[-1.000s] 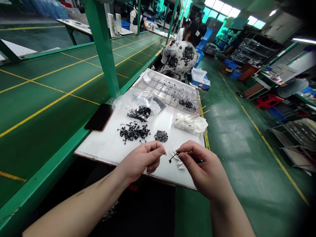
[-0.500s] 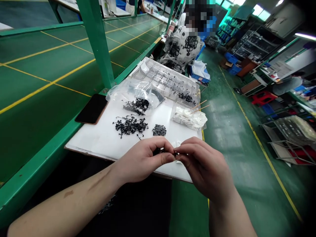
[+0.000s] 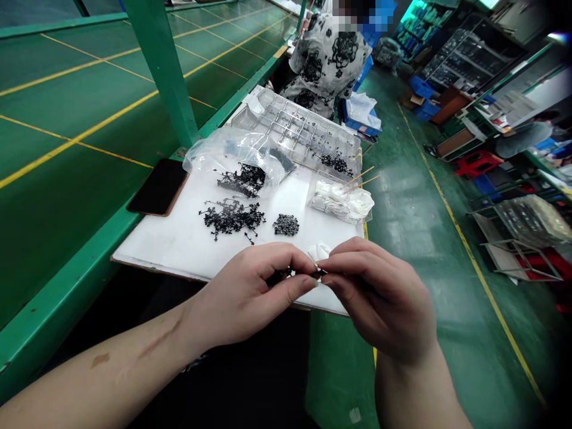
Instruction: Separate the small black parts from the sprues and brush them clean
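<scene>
My left hand [image 3: 254, 292] and my right hand [image 3: 386, 292] meet over the front edge of the white table. Thumb and forefinger of each are pinched on a small black part [image 3: 318, 272], mostly hidden by the fingertips. Just beyond the hands lies a heap of black branched pieces [image 3: 233, 217], thin stems with small knobs. Beside it is a tight pile of small dark ring-like pieces [image 3: 286, 224]. Behind the right fingers sits a crumpled white scrap [image 3: 319, 250].
A clear plastic bag [image 3: 236, 149] with more black pieces lies behind the heap. Farther back stands a clear compartment tray [image 3: 304, 128]. White cloths with wooden sticks fill a clear box [image 3: 342, 201]. A phone [image 3: 157, 187] rests left; a co-worker [image 3: 328, 59] sits ahead.
The view has shifted slightly, so the table appears higher. Both hands stay pinched together, with the fingertips slightly farther apart and a little more of the black part showing.
</scene>
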### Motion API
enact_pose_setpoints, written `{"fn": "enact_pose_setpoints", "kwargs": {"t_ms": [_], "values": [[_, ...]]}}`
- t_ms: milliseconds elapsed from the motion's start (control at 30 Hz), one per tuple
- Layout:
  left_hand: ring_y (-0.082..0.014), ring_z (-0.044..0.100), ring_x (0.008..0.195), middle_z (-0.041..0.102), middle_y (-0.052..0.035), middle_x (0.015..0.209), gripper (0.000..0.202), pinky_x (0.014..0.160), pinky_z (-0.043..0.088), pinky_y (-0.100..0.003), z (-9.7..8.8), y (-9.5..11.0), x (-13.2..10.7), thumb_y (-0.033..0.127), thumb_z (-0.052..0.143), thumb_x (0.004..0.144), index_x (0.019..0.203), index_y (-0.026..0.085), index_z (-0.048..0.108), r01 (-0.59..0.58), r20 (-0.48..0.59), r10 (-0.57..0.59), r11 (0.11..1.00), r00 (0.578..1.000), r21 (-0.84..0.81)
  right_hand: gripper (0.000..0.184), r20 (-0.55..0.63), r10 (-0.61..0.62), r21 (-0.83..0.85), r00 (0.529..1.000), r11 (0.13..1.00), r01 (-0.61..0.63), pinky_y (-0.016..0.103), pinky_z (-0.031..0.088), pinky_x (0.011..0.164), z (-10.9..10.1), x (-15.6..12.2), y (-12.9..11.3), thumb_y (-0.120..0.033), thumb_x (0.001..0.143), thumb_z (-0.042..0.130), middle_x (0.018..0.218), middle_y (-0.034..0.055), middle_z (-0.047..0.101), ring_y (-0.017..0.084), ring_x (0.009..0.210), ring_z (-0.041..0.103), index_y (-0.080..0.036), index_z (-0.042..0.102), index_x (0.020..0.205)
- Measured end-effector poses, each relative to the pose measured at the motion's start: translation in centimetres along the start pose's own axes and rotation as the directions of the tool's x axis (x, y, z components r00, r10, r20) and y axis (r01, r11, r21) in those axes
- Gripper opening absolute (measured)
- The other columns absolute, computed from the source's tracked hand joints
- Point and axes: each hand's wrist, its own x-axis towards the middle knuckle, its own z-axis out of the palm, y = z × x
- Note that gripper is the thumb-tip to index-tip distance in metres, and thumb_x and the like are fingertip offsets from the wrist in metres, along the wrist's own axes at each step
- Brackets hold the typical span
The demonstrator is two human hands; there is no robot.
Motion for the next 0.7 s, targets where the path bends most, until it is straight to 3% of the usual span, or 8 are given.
{"fn": "enact_pose_setpoints", "kwargs": {"t_ms": [167, 267, 300, 367, 433, 533, 600, 700], "values": [[-0.0118, 0.060, 0.062, 0.070, 0.0010, 0.079, 0.015, 0.063, 0.044, -0.023, 0.1, -0.4, 0.0, 0.025, 0.062, 0.105, 0.096, 0.021, 0.074, -0.121, 0.041, 0.116, 0.982, 0.992, 0.148, 0.021, -0.023, 0.004, 0.011, 1.000, 1.000, -0.004, 0.024, 0.052, 0.072, 0.2, 0.1, 0.1, -0.007, 0.096, 0.070, 0.096, 0.0029, 0.068, 0.011, 0.084, 0.066, -0.020, 0.072, 0.112], [-0.0142, 0.065, 0.074, 0.073, -0.0018, 0.087, 0.016, 0.069, 0.047, -0.023, 0.2, -0.7, -0.1, 0.022, 0.059, 0.106, 0.100, 0.020, 0.074, -0.178, 0.057, 0.170, 0.964, 0.984, 0.196, 0.018, -0.028, 0.029, 0.020, 0.999, 0.999, -0.029, 0.026, 0.052, 0.070, 0.6, 0.0, 0.1, -0.008, 0.096, 0.069, 0.094, 0.0032, 0.069, 0.012, 0.083, 0.065, -0.019, 0.073, 0.110], [-0.0151, 0.067, 0.079, 0.074, -0.0027, 0.091, 0.016, 0.072, 0.048, -0.024, 0.2, -0.7, -0.2, 0.021, 0.059, 0.106, 0.102, 0.020, 0.074, -0.182, 0.048, 0.176, 0.964, 0.983, 0.192, 0.016, -0.052, 0.049, 0.037, 0.997, 0.998, -0.047, 0.027, 0.051, 0.070, 0.8, -0.1, 0.2, -0.010, 0.097, 0.069, 0.092, 0.0031, 0.068, 0.013, 0.082, 0.065, -0.020, 0.073, 0.110], [-0.0155, 0.069, 0.086, 0.075, -0.0034, 0.096, 0.015, 0.077, 0.050, -0.024, 0.3, -0.8, -0.3, 0.016, 0.058, 0.105, 0.103, 0.019, 0.073, -0.177, 0.020, 0.176, 0.970, 0.984, 0.165, 0.016, -0.211, 0.092, 0.133, 0.973, 0.989, -0.064, 0.029, 0.048, 0.063, 1.3, -0.3, 0.2, -0.015, 0.102, 0.063, 0.084, 0.0022, 0.066, 0.013, 0.072, 0.062, -0.020, 0.076, 0.110], [-0.0142, 0.069, 0.088, 0.075, -0.0027, 0.097, 0.015, 0.080, 0.051, -0.022, 0.3, -0.8, -0.4, 0.014, 0.059, 0.104, 0.103, 0.018, 0.073, -0.160, 0.002, 0.161, 0.977, 0.987, 0.142, 0.024, -0.459, 0.135, 0.286, 0.878, 0.958, 0.002, 0.030, 0.044, 0.055, 1.4, -0.2, 0.5, -0.019, 0.105, 0.055, 0.075, 0.0010, 0.061, 0.014, 0.061, 0.056, -0.021, 0.077, 0.112], [-0.0115, 0.070, 0.087, 0.076, -0.0003, 0.096, 0.012, 0.080, 0.052, -0.019, 0.4, -0.8, -0.8, 0.018, 0.062, 0.104, 0.103, 0.019, 0.074, -0.103, -0.035, 0.108, 0.989, 0.994, 0.109, 0.049, -0.715, 0.175, 0.394, 0.677, 0.901, 0.183, 0.035, 0.046, 0.053, 0.6, 0.3, 1.0, -0.028, 0.110, 0.031, 0.069, 0.0042, 0.056, 0.019, 0.058, 0.055, -0.017, 0.079, 0.102], [-0.0100, 0.070, 0.084, 0.077, 0.0023, 0.093, 0.010, 0.076, 0.052, -0.018, 0.4, -0.8, -1.1, 0.021, 0.065, 0.103, 0.102, 0.021, 0.074, -0.035, -0.068, 0.040, 0.997, 0.997, 0.067, 0.068, -0.786, 0.218, 0.391, 0.578, 0.900, 0.193, 0.039, 0.049, 0.054, -0.5, 0.4, 1.5, -0.029, 0.108, 0.016, 0.066, 0.0069, 0.054, 0.022, 0.060, 0.058, -0.015, 0.080, 0.091], [-0.0095, 0.068, 0.077, 0.075, 0.0052, 0.085, 0.008, 0.070, 0.052, -0.018, 0.6, -0.8, -1.7, 0.025, 0.066, 0.103, 0.099, 0.025, 0.073, 0.082, -0.118, -0.082, 0.997, 0.990, -0.006, 0.071, -0.780, 0.357, 0.454, 0.515, 0.888, 0.073, 0.035, 0.044, 0.044, -1.8, -0.5, 2.2, -0.042, 0.110, 0.014, 0.064, 0.0060, 0.055, 0.020, 0.049, 0.054, -0.021, 0.077, 0.083]]}}
